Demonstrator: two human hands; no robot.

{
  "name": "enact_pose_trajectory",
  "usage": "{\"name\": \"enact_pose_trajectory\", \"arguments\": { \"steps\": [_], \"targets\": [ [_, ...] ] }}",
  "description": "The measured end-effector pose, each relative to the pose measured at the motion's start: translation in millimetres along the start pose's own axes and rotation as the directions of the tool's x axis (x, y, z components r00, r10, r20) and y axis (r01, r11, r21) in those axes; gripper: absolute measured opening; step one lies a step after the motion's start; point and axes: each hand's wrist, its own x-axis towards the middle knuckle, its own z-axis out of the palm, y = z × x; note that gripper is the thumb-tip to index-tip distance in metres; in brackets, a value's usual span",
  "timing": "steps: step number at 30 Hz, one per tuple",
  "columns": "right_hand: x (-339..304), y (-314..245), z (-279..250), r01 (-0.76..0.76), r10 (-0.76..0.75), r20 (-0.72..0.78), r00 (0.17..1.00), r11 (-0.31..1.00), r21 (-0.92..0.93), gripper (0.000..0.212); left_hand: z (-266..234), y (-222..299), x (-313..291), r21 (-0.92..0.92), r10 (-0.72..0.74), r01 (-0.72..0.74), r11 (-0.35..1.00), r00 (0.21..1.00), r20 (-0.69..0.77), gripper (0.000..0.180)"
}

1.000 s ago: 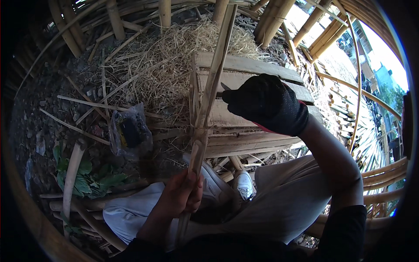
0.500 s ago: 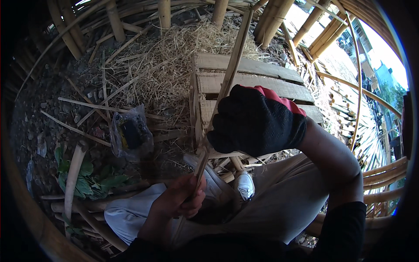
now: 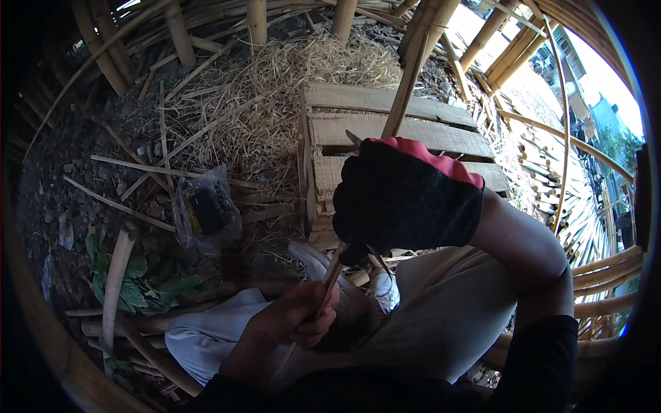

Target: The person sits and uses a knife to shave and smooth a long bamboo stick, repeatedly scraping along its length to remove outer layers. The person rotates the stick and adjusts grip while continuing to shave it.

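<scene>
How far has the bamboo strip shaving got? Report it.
Done: loose shavings are piled by the wooden pallet. In hand: the bare left hand grips the bamboo strip low down, and the gloved right hand holds a blade on it. Left: the strip above the glove looks unworked, though that is hard to tell.

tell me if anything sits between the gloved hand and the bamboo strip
Nothing visible does. The gloved right hand is already on the bamboo strip, and the bare left hand holds its lower end directly.

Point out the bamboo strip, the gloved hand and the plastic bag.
bamboo strip (image 3: 406,89), head view, upper part above the glove.
right hand (image 3: 406,199), head view, back of the black glove.
plastic bag (image 3: 205,210), head view, its middle.
</scene>
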Motion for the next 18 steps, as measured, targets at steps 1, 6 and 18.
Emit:
{"name": "enact_pose_trajectory", "arguments": {
  "steps": [1,6,18],
  "targets": [
    [-1,1,2,-0.007,0.007,-0.006,1.0,0.998,-0.058,0.011,2,0,2,-0.006,0.009,-0.009,1.0,1.0,-0.016,0.037],
    [-9,-1,10,-0.048,0.02,-0.077,0.997,0.923,-0.383,0.015,1,1,1,-0.019,0.052,-0.052,0.998,0.999,-0.01,0.038],
    [21,-42,11,-0.608,0.597,-0.157,0.787,0.794,-0.03,0.025,32,-2,-3,0.488,0.472,-0.214,0.846,0.727,-0.5,0.05]
  ]
}}
